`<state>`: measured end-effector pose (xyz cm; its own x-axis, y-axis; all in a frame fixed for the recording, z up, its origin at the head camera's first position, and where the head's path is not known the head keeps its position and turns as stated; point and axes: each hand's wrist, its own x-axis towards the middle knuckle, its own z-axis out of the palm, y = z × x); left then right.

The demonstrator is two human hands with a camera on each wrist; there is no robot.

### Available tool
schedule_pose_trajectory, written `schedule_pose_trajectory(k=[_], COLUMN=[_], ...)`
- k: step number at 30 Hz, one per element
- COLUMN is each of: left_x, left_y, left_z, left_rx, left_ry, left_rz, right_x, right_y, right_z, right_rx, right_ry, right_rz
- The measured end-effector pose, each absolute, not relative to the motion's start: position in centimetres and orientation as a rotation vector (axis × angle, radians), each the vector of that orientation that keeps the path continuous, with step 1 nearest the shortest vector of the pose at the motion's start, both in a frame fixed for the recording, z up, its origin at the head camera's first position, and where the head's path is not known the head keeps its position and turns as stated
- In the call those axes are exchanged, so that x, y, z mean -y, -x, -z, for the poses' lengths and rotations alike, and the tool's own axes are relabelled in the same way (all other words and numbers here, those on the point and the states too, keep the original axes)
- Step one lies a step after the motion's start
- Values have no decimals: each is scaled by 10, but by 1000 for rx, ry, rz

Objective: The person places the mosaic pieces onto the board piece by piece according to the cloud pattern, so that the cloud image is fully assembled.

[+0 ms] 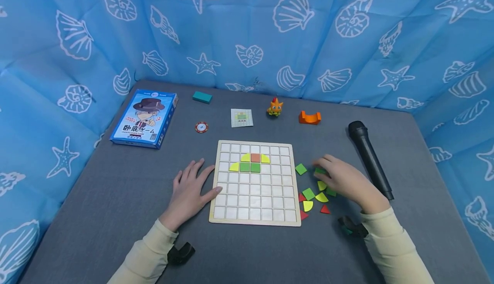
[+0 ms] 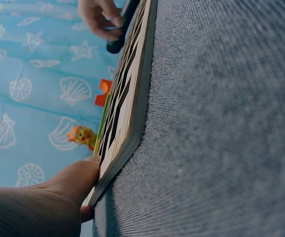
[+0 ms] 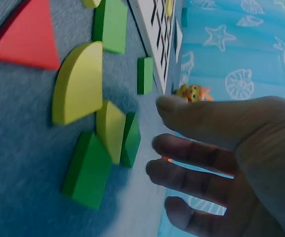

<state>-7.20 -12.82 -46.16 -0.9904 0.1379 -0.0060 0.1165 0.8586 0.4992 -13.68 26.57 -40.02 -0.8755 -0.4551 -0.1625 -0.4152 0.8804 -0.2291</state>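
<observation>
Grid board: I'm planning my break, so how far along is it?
Done: six pieces sit on the grid board, three yellow, two green, one orange-red. In hand: nothing visible; the right hand hovers by loose pieces while the left hand touches the board's edge. Remaining: probably some of those green, yellow and red pieces, number unclear.

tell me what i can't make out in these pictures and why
Green tile by the right hand: head view, partly covered by the fingers.
One red tile: right wrist view, cut off by the top edge.
Board: left wrist view, too edge-on to read its layout.
Small card: head view, printed design too small for exact detail.
Blue box: head view, smallest print unreadable.
</observation>
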Motion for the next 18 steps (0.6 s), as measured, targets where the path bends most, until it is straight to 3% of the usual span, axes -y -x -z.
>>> schedule_pose_trajectory(k=[18], left_x=[129], left_y=[72], left_z=[463], left_rx=[-2975], left_ry=[-205], left_rz=[-789], right_x=[-279], right_y=[139], right_z=[415], right_rx=[-2880], right_ry=[649], right_rz=[300])
